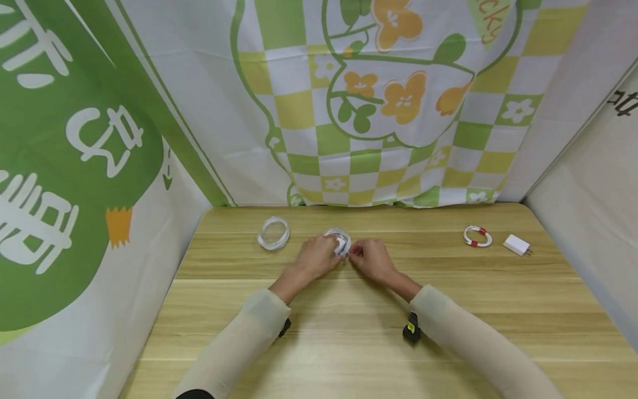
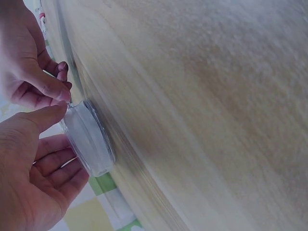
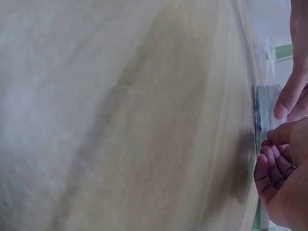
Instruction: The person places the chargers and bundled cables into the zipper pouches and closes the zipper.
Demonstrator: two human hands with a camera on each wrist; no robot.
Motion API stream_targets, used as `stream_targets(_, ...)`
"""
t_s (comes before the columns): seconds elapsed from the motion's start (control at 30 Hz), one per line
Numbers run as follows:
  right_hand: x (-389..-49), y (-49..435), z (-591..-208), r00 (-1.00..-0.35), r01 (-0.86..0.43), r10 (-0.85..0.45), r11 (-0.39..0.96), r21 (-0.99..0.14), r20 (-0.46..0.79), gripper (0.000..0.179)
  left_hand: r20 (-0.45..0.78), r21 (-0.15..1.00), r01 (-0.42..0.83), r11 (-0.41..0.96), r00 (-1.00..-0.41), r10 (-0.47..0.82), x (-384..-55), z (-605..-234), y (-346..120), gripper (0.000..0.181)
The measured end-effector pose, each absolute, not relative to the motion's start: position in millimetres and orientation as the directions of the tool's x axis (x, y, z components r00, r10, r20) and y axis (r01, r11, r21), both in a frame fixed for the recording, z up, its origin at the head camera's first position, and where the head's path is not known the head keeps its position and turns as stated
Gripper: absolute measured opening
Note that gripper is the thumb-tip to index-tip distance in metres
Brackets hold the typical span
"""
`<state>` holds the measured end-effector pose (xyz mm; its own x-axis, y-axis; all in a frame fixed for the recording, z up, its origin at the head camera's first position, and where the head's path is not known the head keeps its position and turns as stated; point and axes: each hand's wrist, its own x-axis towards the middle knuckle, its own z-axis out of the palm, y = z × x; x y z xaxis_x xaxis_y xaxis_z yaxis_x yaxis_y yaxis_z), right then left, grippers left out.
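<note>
A small round clear case (image 1: 343, 242) with white inside lies near the back middle of the wooden table. My left hand (image 1: 317, 256) holds it from the left, thumb on the near rim and fingers curled around its far side, as the left wrist view of the case (image 2: 89, 139) shows. At its right edge my right hand (image 1: 375, 259) pinches the rim with thumb and forefinger, the other fingers curled in. Both thumbs are close together there. What exactly sits between the right fingertips is too small to tell. In the right wrist view the case (image 3: 262, 103) is partly hidden by the fingers.
To the left lies a coiled clear-white cable (image 1: 286, 235). On the right are a white cable coil (image 1: 490, 239) with red ties and a white plug charger (image 1: 516, 244). A patterned cloth (image 1: 364, 160) hangs behind the wooden table (image 1: 344, 338).
</note>
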<state>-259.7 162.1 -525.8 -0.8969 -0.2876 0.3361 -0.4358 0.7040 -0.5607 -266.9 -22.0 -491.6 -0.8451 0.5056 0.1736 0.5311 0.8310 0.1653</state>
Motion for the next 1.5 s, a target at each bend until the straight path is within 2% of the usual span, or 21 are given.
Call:
stream_targets(0.43,-259.2,165.9,-532.2,-0.898,-0.434,-0.282,0.690,-0.580,0.338,0.005,0.182,0.202,0.553,0.808,-0.832,0.524,-268.4,-492.1,-23.0,0.029)
stream_targets(0.73,-263.9,171.0,-528.5,-0.897,-0.434,-0.272,0.687,-0.583,0.347,0.005,0.186,0.176,0.583,0.793,-0.811,0.555,-269.1,-493.3,-23.3,0.033)
stream_targets(1.5,-293.8,169.0,-526.6,-0.927,-0.348,-0.183,0.749,-0.564,0.329,0.007,0.192,0.157,0.598,0.786,-0.799,0.569,-269.7,-491.0,-27.4,0.029)
